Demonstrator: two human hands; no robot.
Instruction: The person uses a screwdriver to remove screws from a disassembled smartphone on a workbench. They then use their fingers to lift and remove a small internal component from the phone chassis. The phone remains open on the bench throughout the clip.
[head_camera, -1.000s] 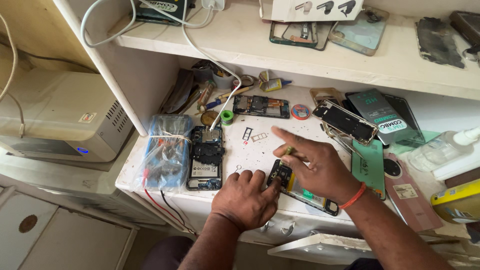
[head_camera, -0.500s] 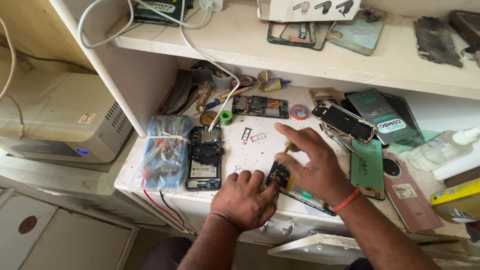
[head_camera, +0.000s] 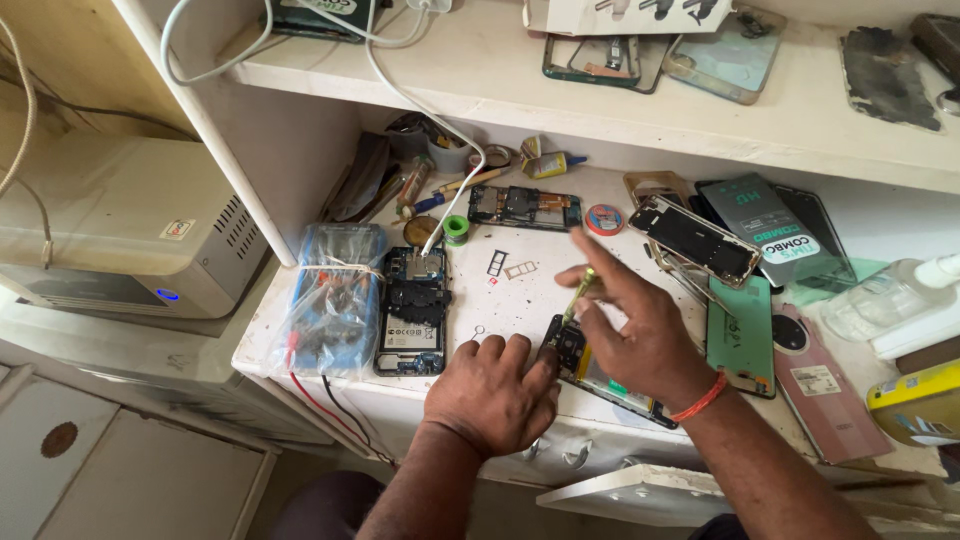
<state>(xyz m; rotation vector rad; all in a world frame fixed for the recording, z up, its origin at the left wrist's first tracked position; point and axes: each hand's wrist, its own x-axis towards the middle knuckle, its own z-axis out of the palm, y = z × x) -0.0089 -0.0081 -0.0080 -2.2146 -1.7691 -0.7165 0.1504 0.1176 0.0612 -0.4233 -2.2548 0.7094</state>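
At the front edge of the tabletop (head_camera: 520, 300) lies an opened phone (head_camera: 600, 375), its back off and its inner parts showing. The left hand (head_camera: 492, 392) presses down on its left end, fingers together and flat, pinning it rather than gripping it. The right hand (head_camera: 640, 335) hovers over the phone's middle, thumb and forefinger clamped on a small yellow-handled screwdriver (head_camera: 578, 293) whose tip points down at the phone's upper end; the other fingers spread apart. An orange band (head_camera: 700, 400) circles the right wrist. Just left of the hands lies a second opened phone (head_camera: 413, 312), beside a blue clear-wrapped bundle of wires (head_camera: 330, 300) at the tabletop's left edge. A green phone back (head_camera: 742, 335) lies to the right.
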